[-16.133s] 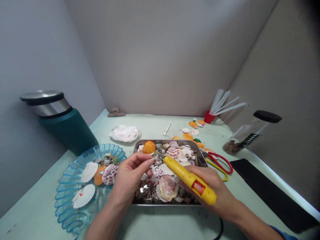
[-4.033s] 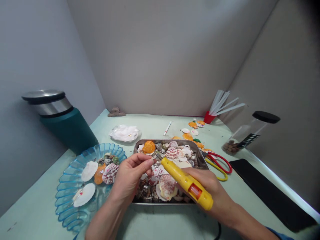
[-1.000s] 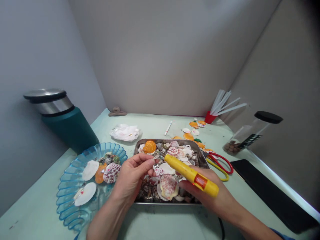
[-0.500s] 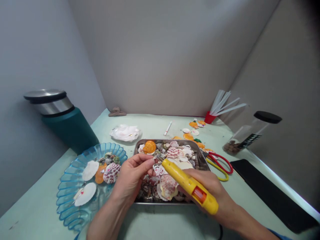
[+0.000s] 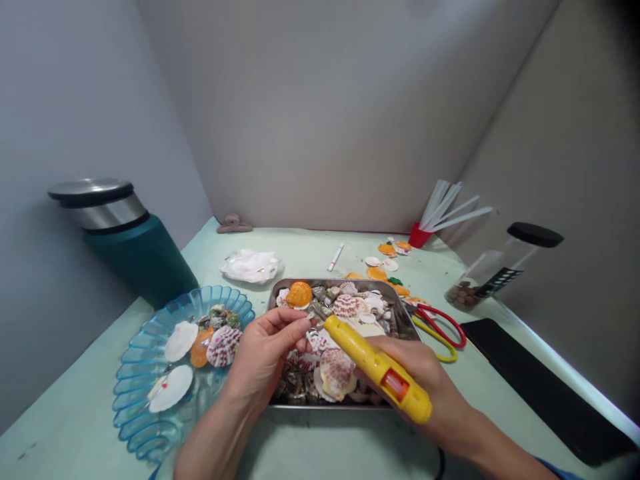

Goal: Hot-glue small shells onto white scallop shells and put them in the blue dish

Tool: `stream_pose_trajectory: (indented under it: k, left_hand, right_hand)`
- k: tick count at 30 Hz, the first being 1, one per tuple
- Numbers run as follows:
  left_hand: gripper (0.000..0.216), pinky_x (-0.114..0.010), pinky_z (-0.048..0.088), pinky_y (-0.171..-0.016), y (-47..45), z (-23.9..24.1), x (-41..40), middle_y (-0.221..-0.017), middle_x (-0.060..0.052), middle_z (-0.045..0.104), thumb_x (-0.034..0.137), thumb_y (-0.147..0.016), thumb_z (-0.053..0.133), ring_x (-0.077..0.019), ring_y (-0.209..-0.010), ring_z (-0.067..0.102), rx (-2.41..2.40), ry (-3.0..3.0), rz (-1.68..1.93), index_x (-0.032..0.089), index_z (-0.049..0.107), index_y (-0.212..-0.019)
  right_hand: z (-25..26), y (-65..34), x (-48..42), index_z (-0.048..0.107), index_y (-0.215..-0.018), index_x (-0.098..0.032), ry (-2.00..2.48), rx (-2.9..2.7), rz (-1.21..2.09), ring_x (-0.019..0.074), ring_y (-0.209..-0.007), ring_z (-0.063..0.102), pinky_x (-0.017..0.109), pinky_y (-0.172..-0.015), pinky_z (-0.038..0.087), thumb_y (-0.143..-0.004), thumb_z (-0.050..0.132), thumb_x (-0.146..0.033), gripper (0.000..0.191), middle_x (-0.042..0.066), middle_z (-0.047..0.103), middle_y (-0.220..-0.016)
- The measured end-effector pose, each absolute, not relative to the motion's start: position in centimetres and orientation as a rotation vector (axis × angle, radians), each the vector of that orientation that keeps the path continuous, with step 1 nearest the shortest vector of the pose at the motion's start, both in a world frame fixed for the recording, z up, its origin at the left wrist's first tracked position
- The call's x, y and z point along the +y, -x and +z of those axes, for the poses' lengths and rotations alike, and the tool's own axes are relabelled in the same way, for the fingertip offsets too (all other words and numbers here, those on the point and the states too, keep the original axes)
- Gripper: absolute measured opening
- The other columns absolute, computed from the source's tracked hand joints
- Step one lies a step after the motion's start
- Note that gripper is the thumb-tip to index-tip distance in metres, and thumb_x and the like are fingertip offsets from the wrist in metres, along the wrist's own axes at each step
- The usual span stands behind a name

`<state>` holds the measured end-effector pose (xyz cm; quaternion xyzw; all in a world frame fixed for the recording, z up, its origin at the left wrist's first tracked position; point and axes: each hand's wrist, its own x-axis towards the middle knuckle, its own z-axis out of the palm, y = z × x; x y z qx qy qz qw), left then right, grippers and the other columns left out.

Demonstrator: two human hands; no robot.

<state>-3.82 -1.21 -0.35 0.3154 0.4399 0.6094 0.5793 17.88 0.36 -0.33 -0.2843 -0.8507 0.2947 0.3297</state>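
Observation:
My right hand (image 5: 419, 377) grips a yellow glue gun (image 5: 376, 365) with an orange trigger, its nozzle pointing up-left. The nozzle tip touches a small shell (image 5: 309, 323) pinched between the fingertips of my left hand (image 5: 263, 353). Both hands hover over a steel tray (image 5: 406, 315) heaped with scallop and snail shells, among them an orange scallop (image 5: 299, 294) at its far left corner. The glue gun's black cord runs off the bottom edge.
A blue ribbed plastic dish (image 5: 145, 347) with several shells lies left. A teal flask (image 5: 125, 241) stands far left. Red and yellow scissors (image 5: 439, 324), a black pad (image 5: 545, 388), a lidded jar (image 5: 500, 268), a red cup of glue sticks (image 5: 435, 217) and a white tissue (image 5: 250, 265) surround the tray.
The glue gun dipped and tilted slightly over the last second, its nozzle staying at the small shell. My left hand kept its pinch in the same place.

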Motion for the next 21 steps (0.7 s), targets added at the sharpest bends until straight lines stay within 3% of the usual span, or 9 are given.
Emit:
stream_pose_trajectory:
  k: [21]
  left_hand:
    - [0.019, -0.018, 0.042, -0.055, 3.73, -0.27, -1.13, -0.047, 0.005, 0.056, 0.025, -0.063, 0.079, -0.0061, -0.048, 0.052, 1.026, -0.711, 1.454, 0.014, 0.065, -0.071]
  right_hand:
    - [0.28, -17.75, 0.46, 0.061, -0.082, -0.017, 0.685, -2.240, 0.750, 0.0164, -0.062, 0.062, 0.025, -0.057, 0.047, -0.085, 0.052, -0.030, 0.016, 0.006, 0.069, -0.076]
